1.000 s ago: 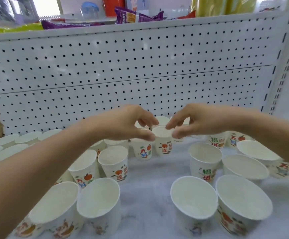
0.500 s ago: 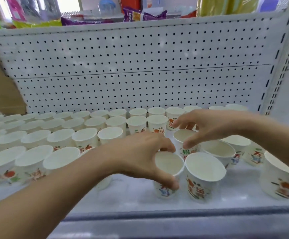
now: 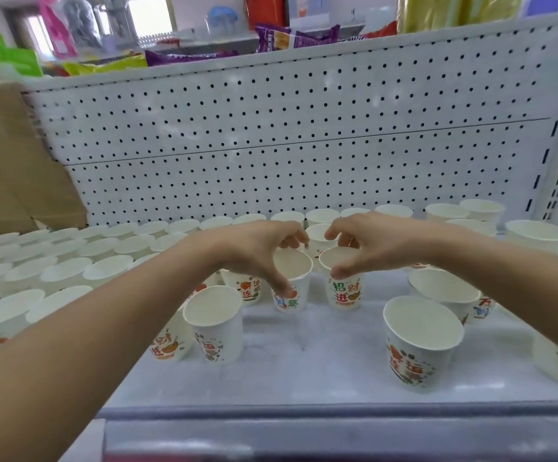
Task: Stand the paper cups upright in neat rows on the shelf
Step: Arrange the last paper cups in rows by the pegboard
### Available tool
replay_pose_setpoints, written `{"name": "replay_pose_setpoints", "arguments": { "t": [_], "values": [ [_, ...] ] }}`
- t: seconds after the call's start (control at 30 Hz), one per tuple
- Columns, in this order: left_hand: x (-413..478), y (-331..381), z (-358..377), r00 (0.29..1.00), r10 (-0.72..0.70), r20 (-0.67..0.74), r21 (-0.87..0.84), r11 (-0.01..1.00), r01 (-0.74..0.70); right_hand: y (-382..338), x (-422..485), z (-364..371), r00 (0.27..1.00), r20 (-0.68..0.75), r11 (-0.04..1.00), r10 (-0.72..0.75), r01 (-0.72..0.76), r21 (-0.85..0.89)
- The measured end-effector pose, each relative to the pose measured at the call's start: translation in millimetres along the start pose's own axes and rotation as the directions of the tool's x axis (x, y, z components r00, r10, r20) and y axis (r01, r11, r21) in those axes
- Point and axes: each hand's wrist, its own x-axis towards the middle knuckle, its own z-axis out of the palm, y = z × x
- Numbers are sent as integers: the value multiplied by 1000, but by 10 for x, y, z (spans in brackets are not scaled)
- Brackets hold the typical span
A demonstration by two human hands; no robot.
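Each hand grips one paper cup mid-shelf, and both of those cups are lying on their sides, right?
Not on their sides. The head view shows the left hand gripping the left cup and the right hand the right cup mid-shelf, both upright, mouths up.

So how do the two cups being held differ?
The left hand has its thumb down the wall of the left cup; the right hand pinches the right cup at its rim. The left cup shows blue and green lettering, partly hidden by the thumb; the right cup's lettering is all green and uncovered. Both are white, upright and empty.
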Motion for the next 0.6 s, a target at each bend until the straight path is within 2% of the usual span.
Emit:
{"name": "replay_pose_setpoints", "arguments": {
  "t": [0.23, 0.47, 0.6],
  "values": [
    [70, -147, 52, 995, -33, -93, -31, 999, 30, -31, 67, 54, 1000, -15, 994, 24, -22, 111],
    [90, -165, 89, 991, -38, -126, -34, 999, 34, -69, 73, 93, 998, -43, 996, 54, -50, 78],
    [-61, -18, 123, 952, 22, -305, 15, 1000, -18, -90, -168, -27, 992, -110, 994, 67, -57, 90]
  ]
}}
